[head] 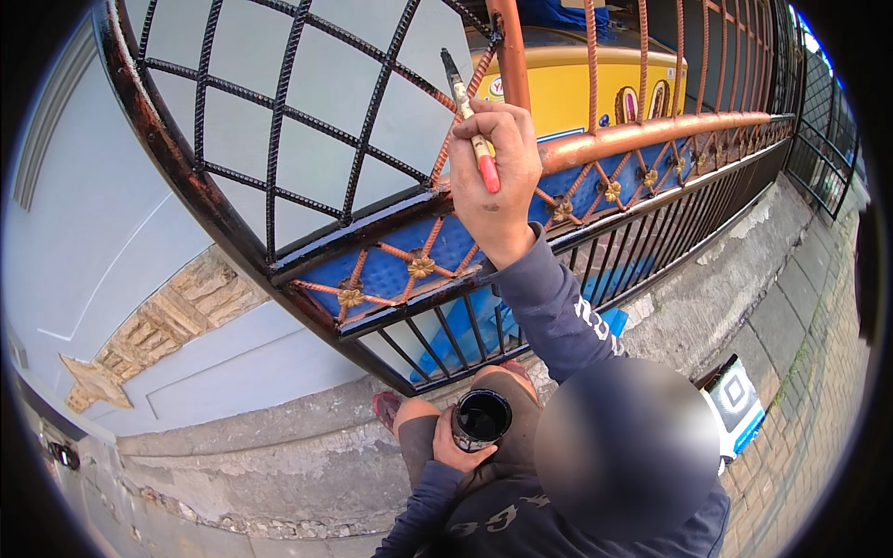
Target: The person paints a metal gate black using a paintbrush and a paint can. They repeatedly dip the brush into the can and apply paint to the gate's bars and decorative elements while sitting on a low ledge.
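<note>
My right hand (499,174) grips a paintbrush (480,146) with a pale, paint-spattered handle tipped in red. Its dark bristles point up, near the ribbed bars at the corner of a metal gate (349,139). The gate's lattice at left is coated in wet-looking black, while the bars close to the brush are reddish brown. Whether the bristles touch a bar, I cannot tell. Low over my lap, my left hand (457,446) is wrapped around an uncapped can (478,443) of black paint.
Gold flower ornaments (421,268) line a reddish-brown diamond band backed by blue sheet. Behind the bars stands a yellow chest freezer (593,84). A rough concrete ledge (279,467) runs below the gate. Paving (802,328) lies at right, with a white-and-blue bag-like item (736,404) beside me.
</note>
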